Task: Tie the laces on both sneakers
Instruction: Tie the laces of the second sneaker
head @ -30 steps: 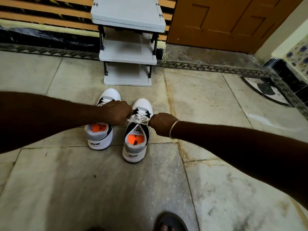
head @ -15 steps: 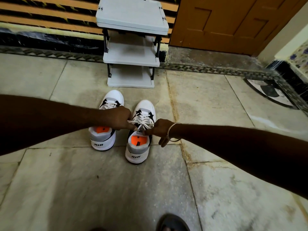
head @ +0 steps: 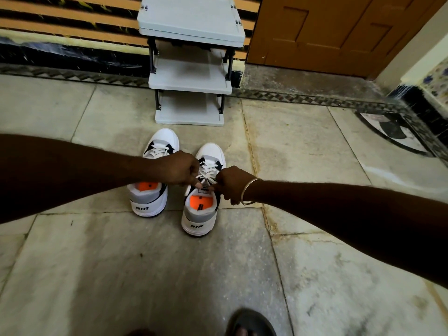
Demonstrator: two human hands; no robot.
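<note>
Two white, grey and black sneakers with orange insoles stand side by side on the stone floor, heels toward me. The left sneaker (head: 148, 197) has its white laces showing above my forearm. Over the tongue of the right sneaker (head: 199, 215), my left hand (head: 178, 169) and my right hand (head: 232, 184) meet fingertip to fingertip. Each pinches part of that shoe's white laces (head: 209, 172). A thin metal bangle (head: 249, 191) circles my right wrist. The lace ends are hidden under my fingers.
A grey three-tier shoe rack (head: 190, 69) stands just beyond the sneakers against a striped wall. A brown wooden door (head: 339, 32) is at the back right. A dark sandal on my foot (head: 251, 323) shows at the bottom edge.
My hands, first spread apart pulling the lace taut, have come together over the right sneaker's tongue. The camera has shifted slightly; the sneakers have not moved.
</note>
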